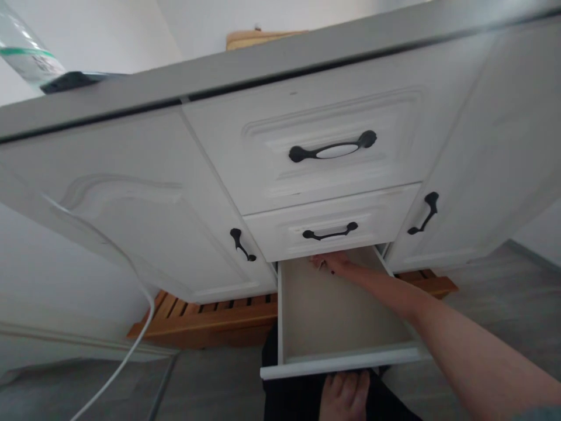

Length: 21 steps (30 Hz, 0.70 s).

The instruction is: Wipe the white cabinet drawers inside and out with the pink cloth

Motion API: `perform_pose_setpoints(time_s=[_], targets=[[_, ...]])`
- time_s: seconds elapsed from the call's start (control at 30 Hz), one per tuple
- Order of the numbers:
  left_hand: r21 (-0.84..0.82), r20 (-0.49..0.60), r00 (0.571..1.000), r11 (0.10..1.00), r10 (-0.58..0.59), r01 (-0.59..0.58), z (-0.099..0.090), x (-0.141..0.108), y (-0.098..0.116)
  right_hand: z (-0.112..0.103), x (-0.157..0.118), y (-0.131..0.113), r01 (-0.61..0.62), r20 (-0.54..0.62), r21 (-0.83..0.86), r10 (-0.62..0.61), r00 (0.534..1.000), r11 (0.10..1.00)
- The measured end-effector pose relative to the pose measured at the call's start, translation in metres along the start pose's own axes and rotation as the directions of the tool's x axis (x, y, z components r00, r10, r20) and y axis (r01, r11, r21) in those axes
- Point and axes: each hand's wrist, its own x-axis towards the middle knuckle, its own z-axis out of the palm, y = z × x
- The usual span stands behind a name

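Reaching in closest to the camera, slanting up from the lower right: a bare right forearm, ending in the right hand at the back of an open, white-sided, box-shaped drawer. Drawn out toward the camera beneath a closed white panelled drawer, front edge crosswise, slightly higher at right; long axis unclear through foreshortening. Plain beige inside, matte. Right fingers bent closed on a small whitish thing, too blurred to name. Left hand at the front edge, fingers bent; cannot tell whether gripping.
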Motion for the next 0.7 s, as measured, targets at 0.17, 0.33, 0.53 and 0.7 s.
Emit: perform_pose_setpoints(time_s=[0.17, 0.33, 0.53, 0.7], targets=[[-0.048, 0.121, 0.99, 0.997, 0.066, -0.061, -0.017, 0.009, -0.007, 0.035, -0.023, 0.005, 0.143, 0.124, -0.093, -0.131, 0.984, 0.985], [-0.063, 0.108, 0.988, 0.993, 0.11, -0.104, -0.015, 0.008, -0.009, 0.057, -0.101, 0.024, 0.494, 0.513, -0.247, -0.32, 0.796, 0.834], [-0.086, 0.165, 0.979, 0.991, 0.12, -0.107, -0.018, 0.008, -0.009, 0.046, -0.062, -0.005, 0.373, 0.358, -0.263, -0.269, 0.894, 0.89], [-0.058, 0.189, 0.975, 0.992, 0.119, -0.109, -0.024, 0.011, -0.01, 0.059, 0.025, -0.052, 0.162, 0.05, -0.178, -0.156, 0.987, 0.971]])
